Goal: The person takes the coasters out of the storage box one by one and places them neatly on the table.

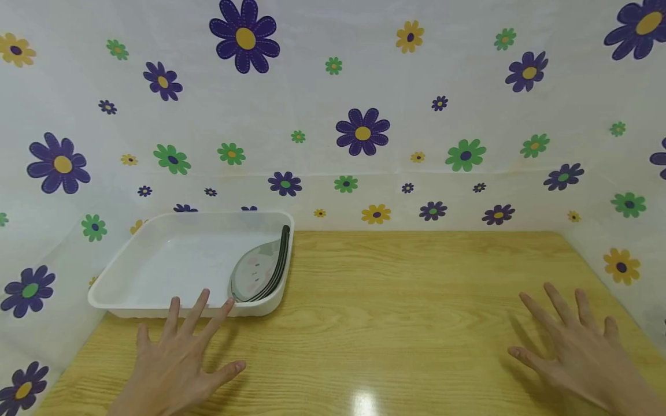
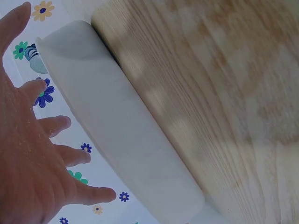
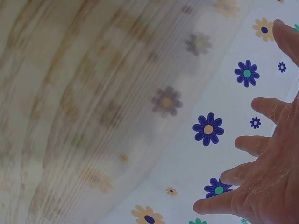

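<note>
My left hand (image 1: 174, 364) is held with fingers spread in front of the near wall of a white plastic tray (image 1: 182, 312), holding nothing. In the left wrist view the same hand (image 2: 32, 154) stands beside the tray's outer wall (image 2: 117, 116). Far to the right, my right hand (image 1: 588, 355) hovers over the wooden table, fingers apart and nothing in them. Inside the tray's right end leans a stack of several rounded, pale grey-green pieces (image 1: 255, 271) with dark edges, tapering to a dark tip; their exact kind is unclear. The right wrist view shows the hand (image 3: 261, 182) with spread fingers.
A wooden tabletop (image 1: 395, 300) stretches between the hands and right of the tray. White cloth with printed flowers (image 1: 312, 86) hangs behind the table and along both sides.
</note>
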`<control>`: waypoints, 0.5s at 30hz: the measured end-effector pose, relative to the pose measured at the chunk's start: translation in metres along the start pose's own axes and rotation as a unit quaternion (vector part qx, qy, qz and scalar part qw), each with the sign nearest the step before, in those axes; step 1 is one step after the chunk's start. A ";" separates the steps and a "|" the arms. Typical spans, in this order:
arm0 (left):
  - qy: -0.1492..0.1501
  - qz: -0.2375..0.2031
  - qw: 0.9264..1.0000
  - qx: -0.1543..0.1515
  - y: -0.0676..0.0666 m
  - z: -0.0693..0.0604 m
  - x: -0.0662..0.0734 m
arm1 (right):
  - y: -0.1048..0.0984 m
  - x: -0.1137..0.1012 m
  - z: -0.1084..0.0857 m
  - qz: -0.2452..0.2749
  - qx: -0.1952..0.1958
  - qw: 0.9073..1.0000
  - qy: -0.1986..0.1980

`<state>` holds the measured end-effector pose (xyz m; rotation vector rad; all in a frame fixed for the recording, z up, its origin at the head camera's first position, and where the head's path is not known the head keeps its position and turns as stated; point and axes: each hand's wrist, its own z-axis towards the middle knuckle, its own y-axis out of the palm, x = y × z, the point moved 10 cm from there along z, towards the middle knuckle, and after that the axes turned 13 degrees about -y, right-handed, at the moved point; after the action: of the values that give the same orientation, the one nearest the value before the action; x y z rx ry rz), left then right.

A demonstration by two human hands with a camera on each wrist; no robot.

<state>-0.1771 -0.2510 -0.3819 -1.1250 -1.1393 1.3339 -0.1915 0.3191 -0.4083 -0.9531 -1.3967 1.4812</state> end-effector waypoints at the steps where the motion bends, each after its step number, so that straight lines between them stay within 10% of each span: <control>1: 0.001 -0.001 1.000 0.002 -0.001 0.000 0.000 | 0.000 0.000 0.000 0.002 0.001 1.000 0.000; 15: 0.003 -0.019 1.000 0.016 -0.006 0.003 -0.002 | 0.000 -0.005 0.000 0.019 0.005 1.000 -0.006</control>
<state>-0.1794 -0.2524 -0.3753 -1.0779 -1.1257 1.3148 -0.1895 0.3146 -0.4080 -0.9714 -1.3847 1.5229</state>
